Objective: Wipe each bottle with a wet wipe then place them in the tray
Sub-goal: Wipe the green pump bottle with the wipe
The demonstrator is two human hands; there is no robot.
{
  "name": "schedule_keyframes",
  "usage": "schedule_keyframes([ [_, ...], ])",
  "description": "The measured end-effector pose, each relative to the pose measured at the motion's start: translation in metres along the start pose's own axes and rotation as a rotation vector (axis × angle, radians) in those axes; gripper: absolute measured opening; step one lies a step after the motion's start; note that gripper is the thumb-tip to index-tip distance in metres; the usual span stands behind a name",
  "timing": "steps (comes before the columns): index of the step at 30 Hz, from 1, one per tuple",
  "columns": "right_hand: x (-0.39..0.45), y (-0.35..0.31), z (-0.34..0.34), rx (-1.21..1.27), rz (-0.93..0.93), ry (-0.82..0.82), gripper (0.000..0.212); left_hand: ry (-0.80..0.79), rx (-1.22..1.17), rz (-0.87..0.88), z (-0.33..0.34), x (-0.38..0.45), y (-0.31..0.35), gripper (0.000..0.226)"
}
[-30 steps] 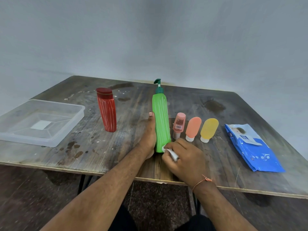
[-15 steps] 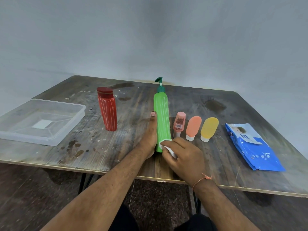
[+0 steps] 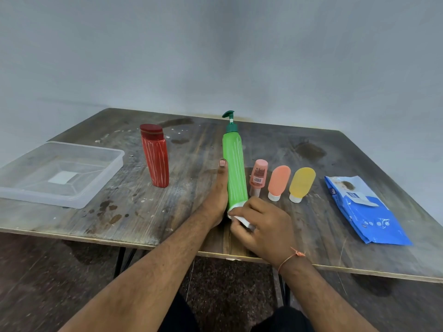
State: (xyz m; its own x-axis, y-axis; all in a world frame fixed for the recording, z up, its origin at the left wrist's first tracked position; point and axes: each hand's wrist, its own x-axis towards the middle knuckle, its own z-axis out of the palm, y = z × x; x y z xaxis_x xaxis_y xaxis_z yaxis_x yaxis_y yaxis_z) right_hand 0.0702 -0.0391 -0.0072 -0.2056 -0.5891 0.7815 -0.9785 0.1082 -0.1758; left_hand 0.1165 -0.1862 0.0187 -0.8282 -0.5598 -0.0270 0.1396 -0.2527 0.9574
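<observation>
Since your left hand (image 3: pixel 215 200) props the tall green bottle (image 3: pixel 235 168) with straight fingers and your right hand (image 3: pixel 259 226) pinches the wipe (image 3: pixel 239 215), grip mid-body; wet plastic's probably slippery and top-heavy.

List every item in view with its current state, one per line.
green pump bottle: upright, held, being wiped
wet wipe: pressed at the bottle's base
left hand: steadies bottle
right hand: grips wipe
red bottle: upright, capped
three small tubes: standing on caps
tray: empty
wipes pack: lying flat
</observation>
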Motion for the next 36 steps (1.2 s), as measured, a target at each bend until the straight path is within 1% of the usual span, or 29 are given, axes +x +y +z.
schedule_keyframes([
  [3, -0.0006, 0.0013, 0.0015, -0.047, 0.034, 0.074, 0.01, 0.01, -0.001, 0.007, 0.0006, -0.0012, 0.0019, 0.078],
  [5, 0.0005, 0.0045, 0.0025, -0.051, 0.061, 0.112, 0.012, 0.013, -0.004, 0.004, 0.0003, -0.0005, 0.0007, 0.093],
  [6, 0.0012, 0.0057, 0.0028, -0.038, 0.061, 0.104, 0.014, 0.002, -0.004, 0.0, 0.0003, -0.001, 0.0004, 0.096],
  [10, 0.002, 0.0052, 0.0017, 0.036, 0.021, 0.003, 0.017, -0.024, -0.017, 0.016, 0.0005, -0.0014, 0.0012, 0.074],
  [12, 0.0013, 0.0031, 0.0011, 0.058, 0.036, 0.007, 0.016, -0.02, -0.016, 0.022, 0.0011, -0.0018, 0.0026, 0.076],
  [14, 0.0009, 0.0029, 0.0016, 0.048, 0.066, 0.049, 0.014, -0.006, -0.017, 0.015, 0.0012, -0.0017, 0.0035, 0.081],
  [16, 0.0019, 0.0044, 0.0018, 0.039, 0.083, 0.08, 0.014, 0.003, -0.031, 0.007, 0.0006, 0.0, 0.0025, 0.081],
  [20, 0.0035, 0.0054, -0.0008, 0.074, 0.093, 0.074, 0.019, -0.005, -0.048, -0.015, -0.0011, 0.0003, 0.0023, 0.084],
  [23, 0.0022, 0.005, -0.0014, 0.106, 0.084, 0.057, 0.014, 0.009, -0.081, -0.009, -0.0019, 0.0008, 0.0024, 0.082],
  [27, 0.0009, 0.0051, 0.0002, 0.065, 0.087, 0.097, 0.008, 0.005, -0.097, 0.01, -0.0021, -0.0005, 0.0012, 0.083],
  [31, 0.0014, 0.0065, 0.0038, 0.009, 0.094, 0.132, 0.012, -0.037, -0.071, 0.015, 0.0001, -0.0015, 0.0008, 0.077],
  [33, 0.0011, 0.0077, 0.0036, 0.005, 0.067, 0.118, 0.013, -0.05, -0.059, 0.017, 0.0024, -0.0041, 0.0023, 0.073],
  [36, -0.0005, 0.0057, 0.0013, 0.019, 0.049, 0.086, 0.012, -0.054, -0.048, 0.021, 0.0028, -0.004, 0.0007, 0.075],
])
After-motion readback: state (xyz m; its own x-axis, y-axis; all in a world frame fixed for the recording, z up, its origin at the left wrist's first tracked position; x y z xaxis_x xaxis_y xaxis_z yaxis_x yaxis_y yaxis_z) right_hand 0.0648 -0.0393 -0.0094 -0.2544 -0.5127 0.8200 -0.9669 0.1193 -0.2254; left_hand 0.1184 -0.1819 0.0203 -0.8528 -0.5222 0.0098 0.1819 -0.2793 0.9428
